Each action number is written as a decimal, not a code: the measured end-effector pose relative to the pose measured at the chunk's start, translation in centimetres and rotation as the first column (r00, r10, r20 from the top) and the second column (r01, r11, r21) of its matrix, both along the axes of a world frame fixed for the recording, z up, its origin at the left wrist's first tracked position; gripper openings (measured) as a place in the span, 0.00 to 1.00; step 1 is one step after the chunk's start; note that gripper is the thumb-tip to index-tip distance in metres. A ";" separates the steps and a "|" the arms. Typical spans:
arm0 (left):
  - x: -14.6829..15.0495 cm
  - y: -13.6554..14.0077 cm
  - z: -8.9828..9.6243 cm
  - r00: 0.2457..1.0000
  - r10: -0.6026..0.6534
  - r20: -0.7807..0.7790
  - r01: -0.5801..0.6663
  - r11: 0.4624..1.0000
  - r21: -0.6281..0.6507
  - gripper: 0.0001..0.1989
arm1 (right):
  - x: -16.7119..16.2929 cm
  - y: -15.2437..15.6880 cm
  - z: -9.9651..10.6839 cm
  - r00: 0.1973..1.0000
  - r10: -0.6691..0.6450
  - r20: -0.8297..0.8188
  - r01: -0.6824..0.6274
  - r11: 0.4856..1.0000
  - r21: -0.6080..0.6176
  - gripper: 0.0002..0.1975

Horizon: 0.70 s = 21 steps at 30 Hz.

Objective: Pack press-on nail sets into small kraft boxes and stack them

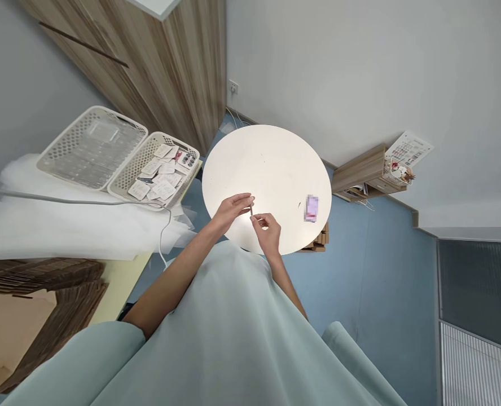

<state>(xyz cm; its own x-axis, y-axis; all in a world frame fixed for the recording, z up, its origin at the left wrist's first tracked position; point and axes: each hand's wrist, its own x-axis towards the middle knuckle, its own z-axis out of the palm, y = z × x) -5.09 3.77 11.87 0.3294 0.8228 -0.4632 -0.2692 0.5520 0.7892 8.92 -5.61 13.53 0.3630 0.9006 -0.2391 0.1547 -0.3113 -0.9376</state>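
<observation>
Over the near part of a round white table [267,169], my two hands meet at a small, thin, stick-like piece [251,210]. Its upper end is pinched by the fingertips of my left hand [230,212]. At the lower end, the thumb and forefinger of my right hand [269,232] close on it. The piece stands roughly upright in the picture and is too small to name exactly. To the right of my hands lies a blurred purple rectangular item [312,208], with a tiny dark thing [299,205] beside it.
Left of the table, a white basket [161,138] holds several white cards, beside another basket [56,141] of clear plastic packs. A grey cable [73,201] crosses white wrapping sheets [64,231]. Flattened cardboard [73,287] is stacked lower left. A wooden cabinet [358,169] stands right.
</observation>
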 end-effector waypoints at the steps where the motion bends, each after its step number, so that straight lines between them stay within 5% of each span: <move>1: -0.2 0.1 -0.2 1.000 0.011 -0.017 -0.011 1.000 0.012 0.31 | 0.1 0.0 -0.1 0.999 -0.033 -0.014 0.033 0.999 0.001 0.13; 10: 1.1 0.1 -1.2 0.992 -0.001 -0.128 0.001 1.000 -0.004 0.26 | 4.9 -0.2 -0.9 0.907 -0.175 -0.384 0.152 0.984 -0.090 0.17; 21: 8.2 -4.1 -0.7 0.954 -0.093 0.285 0.111 0.993 -0.048 0.30 | 10.9 -2.5 -2.0 0.706 -0.163 -0.689 -0.040 0.963 -0.268 0.18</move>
<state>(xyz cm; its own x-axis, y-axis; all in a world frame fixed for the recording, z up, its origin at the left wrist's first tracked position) 3.08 -0.36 11.13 0.5344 0.7506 -0.3887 -0.4158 0.6338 0.6522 19.82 -8.15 11.51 0.0515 0.7561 -0.6524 -0.5414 -0.5278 -0.6544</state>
